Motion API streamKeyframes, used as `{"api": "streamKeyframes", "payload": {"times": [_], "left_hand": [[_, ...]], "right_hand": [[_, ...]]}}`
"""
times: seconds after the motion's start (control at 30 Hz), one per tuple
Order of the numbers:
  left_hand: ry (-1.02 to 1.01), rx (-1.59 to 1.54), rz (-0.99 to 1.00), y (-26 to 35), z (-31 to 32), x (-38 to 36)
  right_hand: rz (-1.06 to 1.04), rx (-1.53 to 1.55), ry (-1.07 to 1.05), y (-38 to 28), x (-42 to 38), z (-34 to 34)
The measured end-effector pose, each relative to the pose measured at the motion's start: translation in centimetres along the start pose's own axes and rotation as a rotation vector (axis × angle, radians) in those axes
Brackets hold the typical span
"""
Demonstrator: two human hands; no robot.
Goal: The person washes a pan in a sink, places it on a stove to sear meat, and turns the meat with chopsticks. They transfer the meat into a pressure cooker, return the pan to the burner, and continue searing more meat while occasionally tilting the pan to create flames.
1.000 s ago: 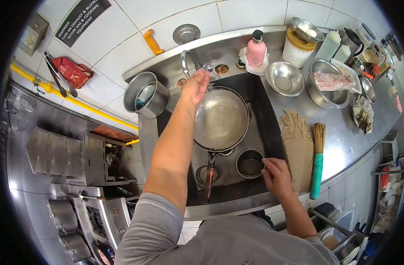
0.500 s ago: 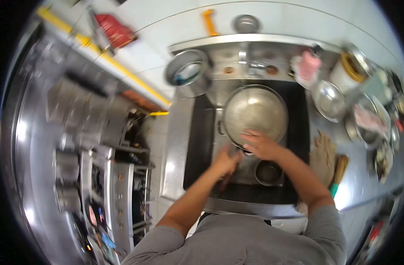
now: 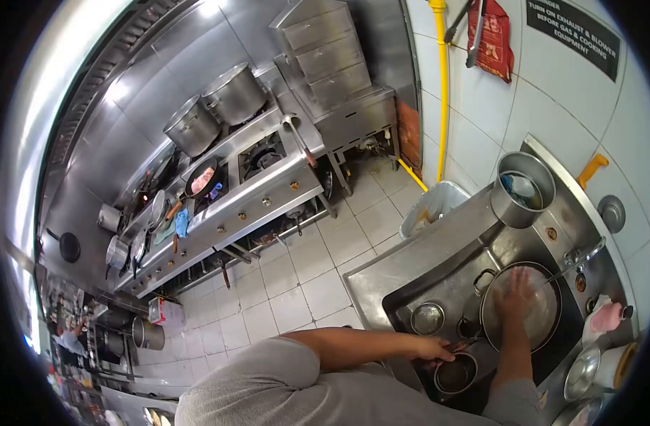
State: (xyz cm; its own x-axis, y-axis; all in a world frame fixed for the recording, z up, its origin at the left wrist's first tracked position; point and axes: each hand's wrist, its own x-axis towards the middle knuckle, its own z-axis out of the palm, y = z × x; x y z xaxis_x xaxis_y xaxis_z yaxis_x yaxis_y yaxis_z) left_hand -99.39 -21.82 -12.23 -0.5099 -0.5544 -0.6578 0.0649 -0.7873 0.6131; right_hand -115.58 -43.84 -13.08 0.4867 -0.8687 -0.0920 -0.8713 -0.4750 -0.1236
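My right hand (image 3: 515, 297), blurred by motion, reaches with outstretched fingers over a large round metal pan (image 3: 545, 328) in the sink. The pan has a dark loop handle (image 3: 485, 281) and looks pale and wet inside. My left hand (image 3: 434, 348) is closed around a short brown handle (image 3: 456, 345) beside the pan; what the handle belongs to I cannot tell. Just below that hand sits a small metal pot (image 3: 456, 374). A small round metal bowl (image 3: 427, 319) lies on the sink floor, and a tap (image 3: 579, 259) reaches out over the pan.
A tall metal pot (image 3: 522, 204) stands on the sink's corner, near a lined bin (image 3: 439, 202). Across the tiled floor (image 3: 268, 287) runs a stove (image 3: 257, 206) with big stockpots and a frying pan (image 3: 199, 179) holding pink food. A pink bottle (image 3: 608, 317) stands behind the sink.
The view has swung left, bringing the stove and floor into sight. My left hand has shifted from the pan's edge to beside the small pot; my right hand has moved further over the pan.
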Motion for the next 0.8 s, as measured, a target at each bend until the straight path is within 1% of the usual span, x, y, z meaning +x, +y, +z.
{"api": "streamKeyframes", "payload": {"times": [0.03,0.07,0.1,0.13,0.2,0.23,0.27,0.3,0.33,0.37,0.4,0.43,0.47,0.5,0.53,0.57,0.6,0.63,0.67,0.7,0.73,0.8], "left_hand": [[-0.002,0.001,0.018,0.7,-0.4,0.0],[-0.022,-0.030,-0.007,1.2,-0.6,0.0],[-0.042,-0.060,-0.034,1.4,-0.8,0.0],[-0.045,-0.058,-0.020,1.3,-1.0,0.0],[-0.125,-0.027,-0.001,0.9,-1.7,-0.1],[-0.129,-0.024,0.009,0.9,-1.7,-0.1],[-0.069,0.057,0.068,0.8,-1.8,-0.2],[-0.009,0.137,0.125,0.6,-1.8,-0.5],[-0.013,0.134,0.133,0.8,-1.6,-1.3],[0.000,0.271,0.140,1.2,-1.5,-2.5],[0.017,0.409,0.145,1.5,-1.5,-3.6],[0.019,0.404,0.150,1.4,-1.8,-4.4],[0.035,0.591,0.160,1.2,-2.2,-5.1],[0.054,0.776,0.169,0.9,-2.4,-5.6],[0.065,0.764,0.175,0.8,-2.4,-5.9],[0.132,0.939,0.291,0.7,-2.3,-6.4],[0.204,1.110,0.401,0.3,-2.1,-7.1],[0.224,1.089,0.400,1.3,-1.4,-8.7],[0.276,1.221,0.401,3.4,-0.3,-11.1],[0.323,1.355,0.401,4.8,0.4,-12.7],[0.330,1.343,0.405,5.5,0.7,-13.2],[0.318,1.590,0.334,6.3,1.0,-13.5]], "right_hand": [[0.170,-0.038,0.047,0.3,0.5,0.6],[0.342,-0.068,0.090,0.6,1.0,1.2],[0.514,-0.100,0.139,1.0,2.1,2.8],[0.687,-0.124,0.185,1.4,3.2,4.4],[0.635,0.014,0.046,1.4,7.5,9.9],[0.530,0.227,0.057,0.6,8.6,13.0],[0.419,0.436,0.064,0.4,8.6,15.0],[0.212,0.526,0.039,0.4,6.2,15.2],[0.002,0.609,0.012,0.8,3.5,14.7],[-0.132,0.651,-0.111,2.0,0.7,12.8],[-0.267,0.691,-0.237,3.1,-2.1,9.5],[-0.350,0.310,-0.292,2.3,-5.0,2.6],[-0.425,-0.074,-0.339,1.2,-7.1,-2.8],[-0.280,-0.174,-0.203,3.1,-7.7,-3.0],[-0.139,-0.273,-0.063,5.5,-8.2,-2.5],[-0.161,-0.279,-0.066,6.5,-8.8,-1.4],[-0.085,-0.364,0.206,7.3,-9.5,-0.1],[-0.008,-0.441,0.481,7.6,-10.1,1.1],[-0.031,-0.441,0.477,6.8,-10.7,2.3],[0.263,-0.543,0.617,5.1,-11.6,3.7],[0.565,-0.639,0.753,4.0,-12.5,5.4],[0.777,-0.412,0.601,3.4,-14.0,12.2]]}}
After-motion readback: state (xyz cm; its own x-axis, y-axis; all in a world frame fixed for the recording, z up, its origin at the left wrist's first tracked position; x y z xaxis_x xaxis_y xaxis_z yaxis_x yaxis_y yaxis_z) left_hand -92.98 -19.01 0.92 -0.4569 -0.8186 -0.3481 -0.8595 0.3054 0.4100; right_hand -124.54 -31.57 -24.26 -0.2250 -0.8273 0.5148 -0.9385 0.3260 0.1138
